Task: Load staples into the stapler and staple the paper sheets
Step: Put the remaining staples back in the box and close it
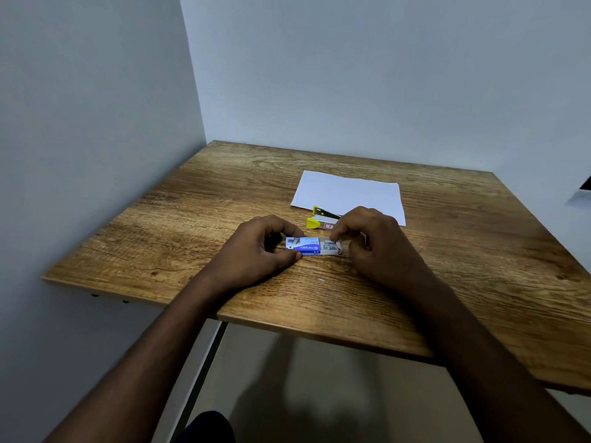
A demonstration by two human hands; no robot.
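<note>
On desk [198,199], left hand [256,247] grip holds staple box [303,246]; right hand [367,238] grip pinches staples at its pulled-out tray [331,247]. Stapler [321,217] lies open, apparently unloaded, beside paper [348,193], unstapled. Early stage.

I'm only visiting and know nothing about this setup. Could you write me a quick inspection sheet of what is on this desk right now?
Surface: wooden table in a corner, bare apart from the job's things.
Job's things: blue staple box lying on the table, its inner tray slid partly out to the right; yellow stapler behind it, opened; white paper sheets lying flat behind the stapler.
Clutter: nothing seen.
Grippers: none, bare hands. Left hand holds the box's left end; right hand pinches at the tray.
Cables: nothing seen.
Surroundings: plain pale walls on two sides; dark object at the right edge, too cut off to identify.
</note>
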